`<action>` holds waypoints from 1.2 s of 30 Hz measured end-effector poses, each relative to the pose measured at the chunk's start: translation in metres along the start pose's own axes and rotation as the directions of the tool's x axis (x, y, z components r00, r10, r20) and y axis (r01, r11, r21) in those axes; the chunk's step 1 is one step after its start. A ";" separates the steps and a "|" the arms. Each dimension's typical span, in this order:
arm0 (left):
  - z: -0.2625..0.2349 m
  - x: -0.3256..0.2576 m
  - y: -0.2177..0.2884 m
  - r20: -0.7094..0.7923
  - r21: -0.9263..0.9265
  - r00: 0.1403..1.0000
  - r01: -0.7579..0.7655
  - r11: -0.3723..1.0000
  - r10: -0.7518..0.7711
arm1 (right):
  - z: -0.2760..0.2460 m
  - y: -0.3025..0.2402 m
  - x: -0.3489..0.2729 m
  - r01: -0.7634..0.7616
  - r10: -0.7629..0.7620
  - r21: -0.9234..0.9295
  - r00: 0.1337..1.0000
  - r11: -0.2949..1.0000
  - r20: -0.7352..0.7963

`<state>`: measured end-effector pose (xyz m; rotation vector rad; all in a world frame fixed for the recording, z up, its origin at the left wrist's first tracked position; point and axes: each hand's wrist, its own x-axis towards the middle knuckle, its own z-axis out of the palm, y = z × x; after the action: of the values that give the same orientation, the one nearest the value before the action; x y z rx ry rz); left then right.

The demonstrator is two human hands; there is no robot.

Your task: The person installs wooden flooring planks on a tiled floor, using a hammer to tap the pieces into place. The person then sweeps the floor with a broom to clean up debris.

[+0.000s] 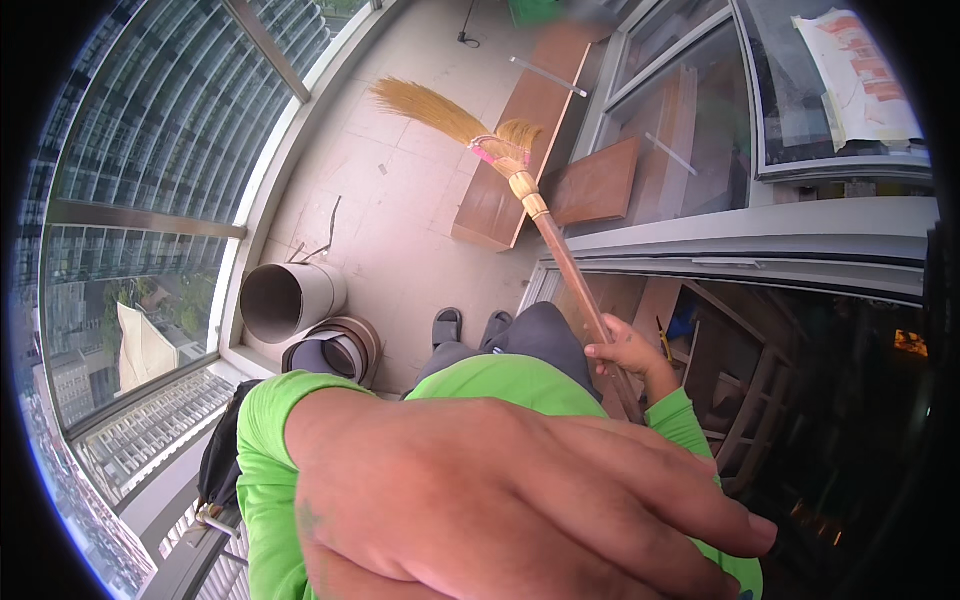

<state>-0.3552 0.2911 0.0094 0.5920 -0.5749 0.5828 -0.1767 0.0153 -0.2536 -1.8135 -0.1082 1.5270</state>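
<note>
1. One tiled balcony floor (400, 210) stretched out past the broom, bounded by a curved glass railing (150, 180) on the broom's left.
2. One sliding glass door (760, 330) stood to the broom's right.
3. Two brown boards were counted: a long plank (525, 140) under the broom's bristles and a shorter panel (597, 182) just right of them.
4. Two rolls lay left of the broom's stick: a wide tube (290, 298) and a darker roll (335, 350) touching it.
5. One broom (500, 150) pointed away, its straw head over the floor.
6. The left hand (520, 500) loomed close to the camera, fingers stretched out and loose, grasping nothing.
7. The right hand (625, 352) was clenched around the broom's stick, arm bent in a green sleeve.
8. Two dark sandals (470, 325) showed below the stick.
</note>
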 end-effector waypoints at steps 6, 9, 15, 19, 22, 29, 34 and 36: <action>-0.044 0.042 0.050 0.050 0.397 0.991 0.092 0.913 -0.122 | 0.022 0.016 0.049 0.007 -0.006 0.004 0.971 1.000 -0.240; -0.077 0.064 0.082 0.105 0.312 0.991 0.046 0.949 -0.083 | 0.004 -0.010 0.109 0.058 -0.036 0.107 0.980 0.993 -0.198; -0.193 0.047 0.099 -0.281 0.693 0.932 0.361 0.623 -0.228 | -0.012 -0.083 0.164 0.174 -0.137 0.106 0.947 0.979 -0.291; -0.272 0.035 0.079 -0.398 0.636 0.714 0.668 0.388 -0.576 | -0.006 -0.140 0.176 0.146 -0.026 0.346 0.944 0.927 -0.329; -0.332 0.036 0.070 -0.319 0.581 0.567 0.750 0.316 -0.759 | -0.017 -0.149 0.226 0.163 -0.052 0.145 0.820 0.976 -0.570; -0.508 0.103 0.143 -0.414 0.648 0.394 0.761 0.039 -0.821 | -0.048 -0.270 0.327 -0.080 0.198 0.214 0.767 0.973 -0.610; -0.627 0.073 0.232 -0.790 0.438 0.330 0.894 -0.098 -0.516 | 0.004 -0.290 0.300 -0.449 0.194 -0.482 0.850 0.752 -0.489; -0.667 0.040 0.262 -0.868 0.357 0.288 0.928 -0.104 -0.404 | 0.049 -0.240 0.229 -0.501 0.302 -0.593 0.862 0.631 -0.407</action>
<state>-0.2807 0.9166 -0.3340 1.6119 0.8051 -0.1962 -0.0617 0.3261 -0.3009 -2.7978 -0.1498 1.6437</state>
